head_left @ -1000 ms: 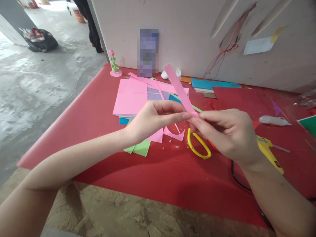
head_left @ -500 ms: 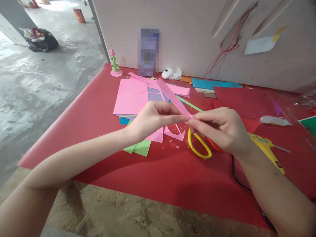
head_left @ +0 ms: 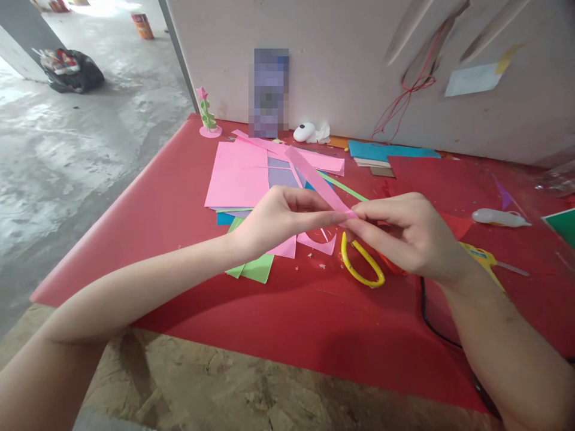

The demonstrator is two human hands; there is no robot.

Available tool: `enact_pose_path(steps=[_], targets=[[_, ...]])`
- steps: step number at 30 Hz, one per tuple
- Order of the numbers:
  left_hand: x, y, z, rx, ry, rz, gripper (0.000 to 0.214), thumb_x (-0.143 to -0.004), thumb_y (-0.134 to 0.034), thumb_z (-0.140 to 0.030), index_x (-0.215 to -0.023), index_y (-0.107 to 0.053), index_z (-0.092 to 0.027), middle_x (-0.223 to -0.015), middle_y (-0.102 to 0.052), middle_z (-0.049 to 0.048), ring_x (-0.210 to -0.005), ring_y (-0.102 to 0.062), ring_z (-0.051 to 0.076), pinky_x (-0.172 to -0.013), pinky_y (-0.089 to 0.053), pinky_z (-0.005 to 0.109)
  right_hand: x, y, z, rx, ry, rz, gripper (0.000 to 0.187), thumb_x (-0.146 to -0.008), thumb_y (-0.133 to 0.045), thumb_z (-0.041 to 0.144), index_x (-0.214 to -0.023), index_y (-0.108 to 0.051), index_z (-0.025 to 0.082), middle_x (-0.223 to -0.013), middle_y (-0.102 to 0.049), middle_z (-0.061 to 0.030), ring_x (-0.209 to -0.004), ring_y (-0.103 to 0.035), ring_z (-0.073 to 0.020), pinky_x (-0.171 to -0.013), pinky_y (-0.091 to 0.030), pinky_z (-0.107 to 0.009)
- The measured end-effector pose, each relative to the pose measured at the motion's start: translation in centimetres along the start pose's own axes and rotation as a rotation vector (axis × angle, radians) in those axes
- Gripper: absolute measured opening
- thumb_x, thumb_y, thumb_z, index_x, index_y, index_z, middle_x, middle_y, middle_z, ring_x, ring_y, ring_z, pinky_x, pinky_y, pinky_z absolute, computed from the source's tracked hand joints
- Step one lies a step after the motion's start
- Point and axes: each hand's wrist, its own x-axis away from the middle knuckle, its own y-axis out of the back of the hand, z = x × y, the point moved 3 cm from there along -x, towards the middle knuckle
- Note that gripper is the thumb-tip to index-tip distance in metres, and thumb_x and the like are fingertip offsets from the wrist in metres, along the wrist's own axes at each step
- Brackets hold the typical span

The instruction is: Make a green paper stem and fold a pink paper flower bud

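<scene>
Both my hands pinch the near end of a pink paper strip point(head_left: 317, 178), whose far end points up and to the left. My left hand point(head_left: 287, 218) closes on it from the left, thumb and fingers pressed together. My right hand point(head_left: 399, 233) grips the same end from the right with thumb and forefinger; its other fingers are curled. Scissors with a yellow handle loop point(head_left: 363, 263) lie just under my right hand, their other parts mostly hidden. Beyond my left hand is a pile of pink paper point(head_left: 238, 176), with green sheets point(head_left: 258, 269) nearer me.
A yellow glue gun point(head_left: 480, 256) lies to the right, partly behind my right arm, near a black cable point(head_left: 429, 320). A small paper flower point(head_left: 207, 117) stands at the red table's point(head_left: 148, 221) far left corner. Blue paper point(head_left: 390, 149) and a white rounded object point(head_left: 304, 132) lie by the wall.
My right hand and forearm have shifted slightly, covering more of the glue gun. Both hands still pinch the strip's end; the view has moved a little.
</scene>
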Motion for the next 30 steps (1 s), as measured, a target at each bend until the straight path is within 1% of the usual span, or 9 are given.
enact_pose_path(steps=[4,7,13,16,18,21,25,27,30], targets=[[0.1,-0.2,0.0,-0.003,0.065,0.012,0.014,-0.073,-0.072,-0.028,-0.074,-0.073,-0.014,-0.072,-0.07,0.002,-0.069,-0.061,0.01,-0.071,-0.049,0.026,0.0,0.1,0.1,0.044,0.041,-0.007,0.034,-0.087,-0.048,0.013,-0.054,-0.037,0.014,-0.046,-0.032,0.0049,-0.044,-0.025,-0.0023,-0.041,-0.022,-0.019],[0.2,-0.3,0.0,0.01,0.105,0.023,0.012,-0.073,-0.072,-0.026,-0.075,-0.073,-0.014,-0.075,-0.072,0.0017,-0.07,-0.062,0.01,-0.075,-0.05,0.026,0.0,0.1,0.1,0.056,0.039,0.013,0.034,-0.086,-0.048,0.012,-0.054,-0.036,0.014,-0.047,-0.03,0.0051,-0.044,-0.025,-0.002,-0.041,-0.022,-0.018],[0.1,-0.2,0.3,0.025,0.122,0.018,0.01,-0.071,-0.074,-0.025,-0.077,-0.075,-0.016,-0.077,-0.074,0.0011,-0.074,-0.065,0.011,-0.077,-0.05,0.025,-0.1,0.4,0.0,0.051,0.032,0.035,0.032,-0.086,-0.047,0.011,-0.055,-0.039,0.014,-0.046,-0.033,0.0053,-0.043,-0.026,-0.0019,-0.04,-0.023,-0.016],[0.1,-0.2,0.1,0.028,0.094,0.027,0.013,-0.072,-0.073,-0.025,-0.079,-0.075,-0.015,-0.082,-0.075,0.0032,-0.08,-0.067,0.014,-0.081,-0.052,0.027,-0.2,0.4,0.0,0.041,0.033,0.032,0.03,-0.085,-0.048,0.011,-0.056,-0.043,0.014,-0.046,-0.038,0.0052,-0.043,-0.029,-0.0017,-0.039,-0.023,-0.016],[0.2,-0.2,-0.1,0.006,0.061,0.02,0.014,-0.074,-0.072,-0.027,-0.08,-0.075,-0.014,-0.082,-0.075,0.0049,-0.081,-0.067,0.016,-0.081,-0.053,0.029,-0.2,0.3,-0.1,0.009,0.014,0.036,0.029,-0.086,-0.048,0.012,-0.057,-0.046,0.014,-0.046,-0.038,0.0051,-0.042,-0.029,-0.0017,-0.039,-0.022,-0.017],[0.2,-0.2,-0.4,-0.06,-0.026,-0.014,0.015,-0.075,-0.07,-0.028,-0.08,-0.075,-0.014,-0.079,-0.074,0.0051,-0.075,-0.067,0.015,-0.075,-0.055,0.03,-0.2,-0.1,-0.4,-0.151,-0.083,0.043,0.03,-0.087,-0.048,0.015,-0.056,-0.05,0.014,-0.044,-0.034,0.0051,-0.04,-0.027,-0.0018,-0.037,-0.02,-0.018],[0.2,0.1,-0.9,-0.202,-0.283,-0.123,0.002,-0.073,-0.073,-0.019,-0.074,-0.074,-0.018,-0.076,-0.073,0.0001,-0.075,-0.066,0.01,-0.069,-0.054,0.021,-0.1,-0.8,-0.7,-0.403,-0.262,0.024,0.029,-0.088,-0.049,0.022,-0.061,-0.056,0.014,-0.046,-0.038,0.004,-0.042,-0.034,-0.0022,-0.037,-0.023,-0.017],[0.3,0.4,-1.1,-0.265,-0.404,-0.159,0.006,-0.072,-0.071,-0.013,-0.074,-0.074,-0.019,-0.078,-0.072,-0.0004,-0.075,-0.065,0.009,-0.069,-0.053,0.019,-0.1,-1.0,-0.7,-0.482,-0.312,0.005,0.033,-0.089,-0.05,0.03,-0.061,-0.056,0.013,-0.047,-0.038,0.0037,-0.043,-0.035,-0.0023,-0.038,-0.025,-0.017],[0.3,0.5,-1.3,-0.341,-0.541,-0.139,0.013,-0.076,-0.067,-0.01,-0.08,-0.075,-0.02,-0.083,-0.071,0.0013,-0.076,-0.065,0.009,-0.07,-0.055,0.021,0.1,-1.3,-0.6,-0.648,-0.405,-0.008,0.037,-0.085,-0.058,0.041,-0.06,-0.054,0.014,-0.048,-0.037,0.0036,-0.043,-0.033,-0.0025,-0.039,-0.024,-0.019]])
